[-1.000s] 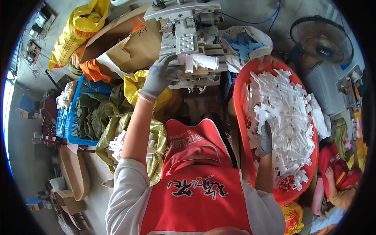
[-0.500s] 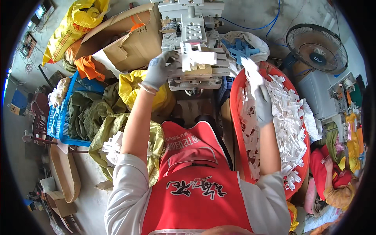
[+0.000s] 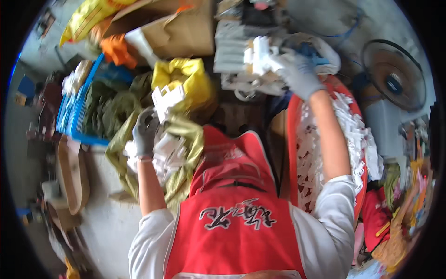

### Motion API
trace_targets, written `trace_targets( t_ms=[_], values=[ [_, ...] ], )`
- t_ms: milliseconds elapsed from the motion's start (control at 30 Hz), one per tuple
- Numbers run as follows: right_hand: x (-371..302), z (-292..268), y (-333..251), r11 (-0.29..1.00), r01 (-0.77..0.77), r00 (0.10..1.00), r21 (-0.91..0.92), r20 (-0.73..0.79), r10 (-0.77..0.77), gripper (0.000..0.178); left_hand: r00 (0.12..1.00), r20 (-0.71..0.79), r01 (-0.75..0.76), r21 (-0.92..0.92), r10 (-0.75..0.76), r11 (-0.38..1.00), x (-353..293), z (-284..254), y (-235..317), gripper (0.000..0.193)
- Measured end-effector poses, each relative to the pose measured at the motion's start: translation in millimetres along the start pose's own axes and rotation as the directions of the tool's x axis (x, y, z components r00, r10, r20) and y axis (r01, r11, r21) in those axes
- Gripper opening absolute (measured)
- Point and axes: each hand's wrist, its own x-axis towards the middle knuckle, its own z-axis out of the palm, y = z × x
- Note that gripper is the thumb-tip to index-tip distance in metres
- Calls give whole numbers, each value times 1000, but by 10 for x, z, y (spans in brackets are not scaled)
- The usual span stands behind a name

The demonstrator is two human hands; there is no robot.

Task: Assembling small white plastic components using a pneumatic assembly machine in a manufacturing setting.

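My left hand (image 3: 146,133), in a grey glove, is over an olive woven sack (image 3: 121,151) and closed at the fingertips on a white plastic part (image 3: 168,100). More white plastic parts (image 3: 168,151) lie inside that sack. Ahead, at the grey metal machine (image 3: 230,51), my gloved right hand (image 3: 299,74) reaches in from the right, blurred by motion. Its fingers meet another white plastic part (image 3: 261,55) on the machine's bed and appear closed on its right end. The exact finger hold is smeared.
A long red tub (image 3: 293,153) heaped with white parts stands under my right forearm. Left are a blue crate (image 3: 79,118) of green sacking, a yellow bag (image 3: 197,81) and a cardboard box (image 3: 186,35). A fan (image 3: 394,83) and another person's arm (image 3: 404,211) are at right.
My left hand has moved from the machine back to the olive sack, with a white part at its fingers. My right hand has carried a white part from above the red tub to the machine.
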Motion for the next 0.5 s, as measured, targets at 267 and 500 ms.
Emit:
trace_targets(
  t_ms=[267,500],
  values=[
    [-1094,-96,-383,886,-337,845,319,-312,434,19,993,-78,113,322,-93,940,-550,-696,-251,33],
    [-3246,526,-370,491,-753,492,438,-120,862,20,988,-141,114,459,-54,881,-675,-837,-600,27]
  ],
)
